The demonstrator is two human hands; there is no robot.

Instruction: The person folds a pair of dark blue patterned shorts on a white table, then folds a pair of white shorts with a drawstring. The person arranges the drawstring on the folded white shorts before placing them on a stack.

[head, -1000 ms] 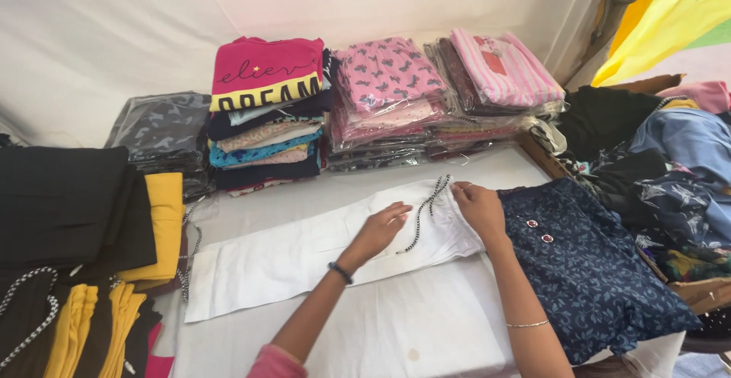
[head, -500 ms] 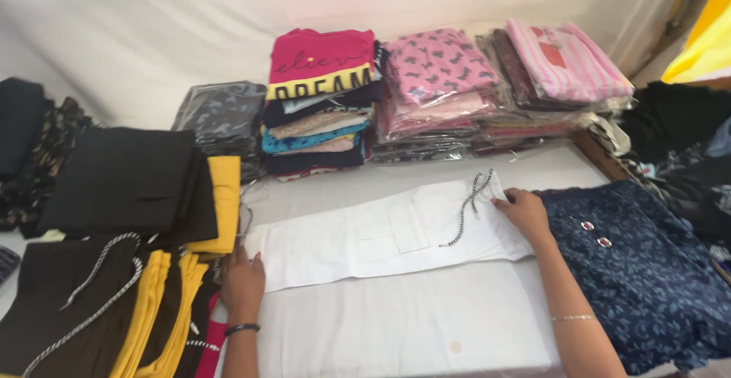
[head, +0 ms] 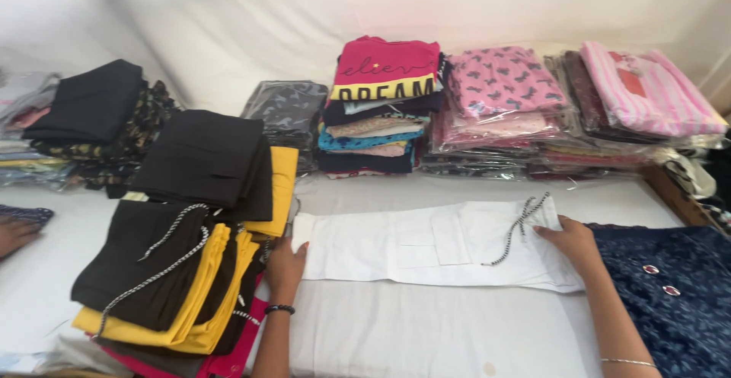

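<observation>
A white-covered tabletop (head: 426, 347) fills the view. At centre lies a pair of white folded trousers (head: 434, 250) with a striped drawstring (head: 518, 229). At nine o'clock of them, the left hand (head: 285, 265) rests flat, grip apart, on their end. At three o'clock, the right hand (head: 572, 242) presses the waistband, fingers seemingly spread.

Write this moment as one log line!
left hand: on white trousers leg end | right hand: on waist end | trousers: flat
</observation>
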